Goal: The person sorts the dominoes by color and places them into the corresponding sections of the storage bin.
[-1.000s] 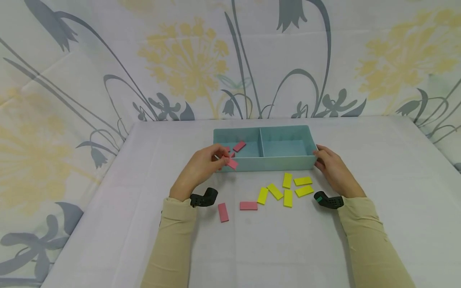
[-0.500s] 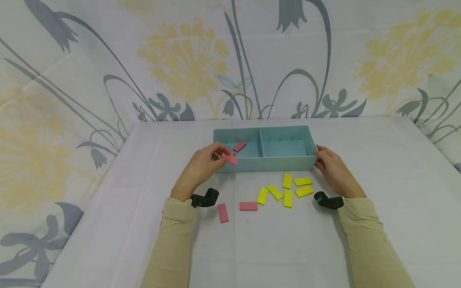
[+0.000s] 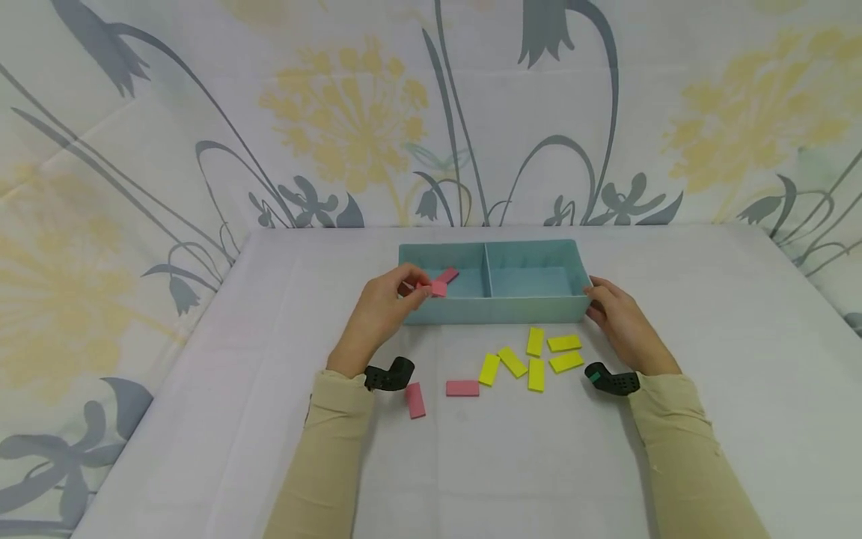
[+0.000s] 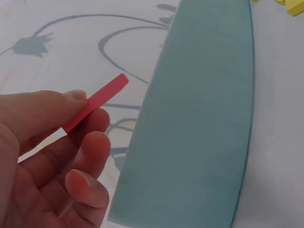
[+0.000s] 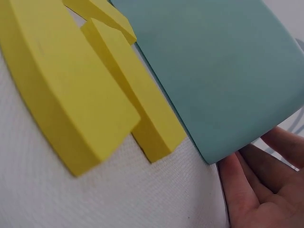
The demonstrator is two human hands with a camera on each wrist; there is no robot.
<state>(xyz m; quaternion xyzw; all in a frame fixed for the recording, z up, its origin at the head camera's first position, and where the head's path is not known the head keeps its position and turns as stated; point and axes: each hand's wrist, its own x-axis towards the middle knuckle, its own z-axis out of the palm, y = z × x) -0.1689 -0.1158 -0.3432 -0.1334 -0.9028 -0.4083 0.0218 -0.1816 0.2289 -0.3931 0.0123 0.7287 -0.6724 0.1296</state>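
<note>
My left hand [image 3: 380, 307] pinches a pink rectangular block [image 4: 102, 97] between thumb and fingers, above the front wall of the light blue two-compartment box [image 3: 498, 310]. In the left wrist view, the block tilts upward beside the box's outer wall. Another pink block [image 3: 448, 275] lies in the left compartment; my hand hides part of that compartment. At the box's right end, the fingers of my right hand [image 3: 626, 322] touch the outer side near the front corner. The right wrist view shows those fingers [image 5: 237, 190] against the end wall, with none on the long wall.
Several yellow blocks [image 3: 536, 374] lie in front of the box, towards its right half. Two pink blocks [image 3: 462, 388] [image 3: 415, 400] lie on the white cloth further left. A floral-patterned cloth [image 3: 350, 112] hangs behind the table.
My left hand has lifted slightly and moved a little to the right with the pink block, which now appears more level. My right hand stays at the box's end.
</note>
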